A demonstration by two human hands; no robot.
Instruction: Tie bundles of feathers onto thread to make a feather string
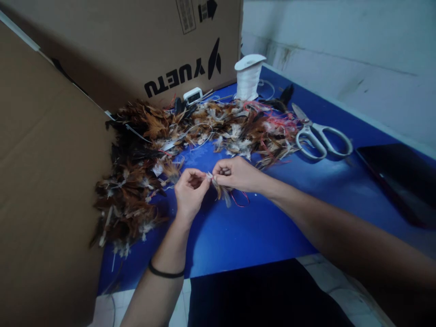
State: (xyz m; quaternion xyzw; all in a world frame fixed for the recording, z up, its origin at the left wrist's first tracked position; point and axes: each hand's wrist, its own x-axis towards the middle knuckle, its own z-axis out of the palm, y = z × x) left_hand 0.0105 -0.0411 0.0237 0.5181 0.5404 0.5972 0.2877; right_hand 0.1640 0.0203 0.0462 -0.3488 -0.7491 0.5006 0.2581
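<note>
One left hand (191, 193), one right hand (235, 175), both pinching feather tuft (225, 195), upside-down "YUETU" (173, 77) on carton (112, 50)

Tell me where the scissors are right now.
In the head view, the scissors lie on the right side of the blue table, between the right end of the feather pile and the dark flat device.

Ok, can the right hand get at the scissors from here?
Probably yes: nothing seems to cover the scissors, which lie off to its right, though the right hand would likely have to release the feather bunch first.
</note>
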